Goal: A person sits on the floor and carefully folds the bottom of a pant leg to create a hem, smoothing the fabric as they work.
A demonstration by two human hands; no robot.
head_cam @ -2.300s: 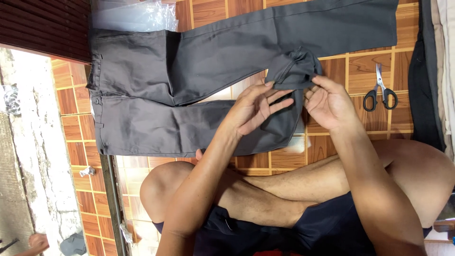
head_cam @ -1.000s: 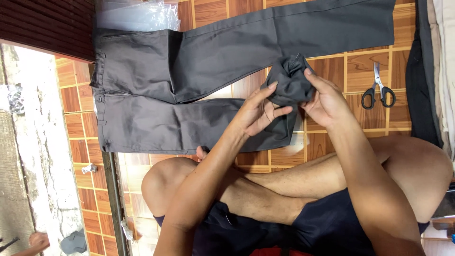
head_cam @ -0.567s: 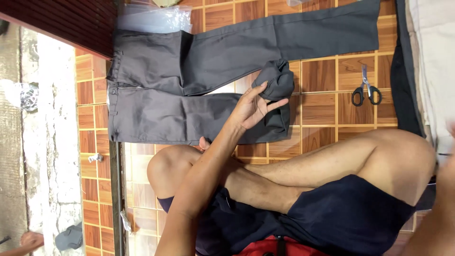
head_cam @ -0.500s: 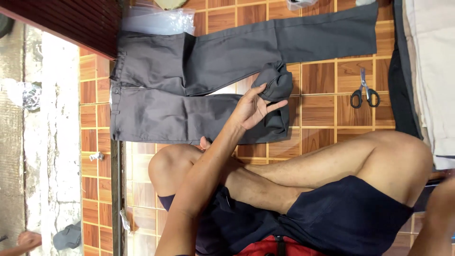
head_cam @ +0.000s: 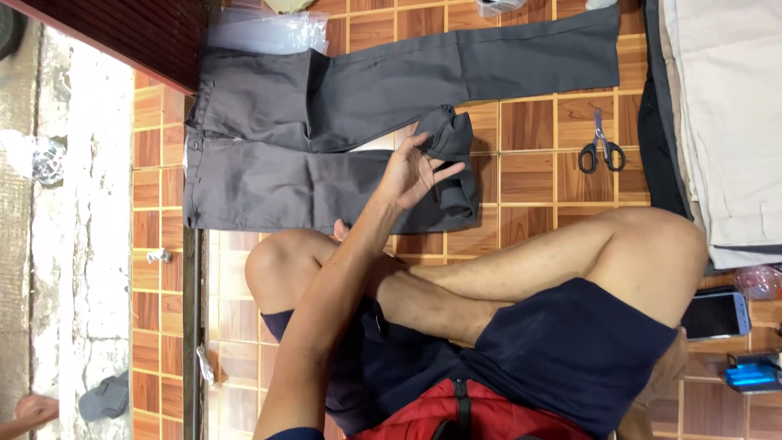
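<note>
Grey trousers (head_cam: 326,130) lie spread flat on the orange tiled floor, waistband to the left. The lower leg's end is turned back into a bunched cuff (head_cam: 450,134). My left hand (head_cam: 411,171) reaches over my knee and grips this cuff, thumb up against the fold and fingers spread on the cloth below it. My right hand is out of the picture. My bare crossed legs (head_cam: 521,277) in dark blue shorts fill the foreground.
Black-handled scissors (head_cam: 601,151) lie on the tiles right of the cuff. Folded beige cloth (head_cam: 729,122) is stacked over a dark garment (head_cam: 656,122) at the right edge. A phone (head_cam: 717,314), a blue object (head_cam: 753,375), clear plastic bag (head_cam: 261,28), concrete strip (head_cam: 81,204).
My right hand let go of the cuff and went out of view to the right. My left hand stays on the bunched cuff. The camera has pulled back and shifted.
</note>
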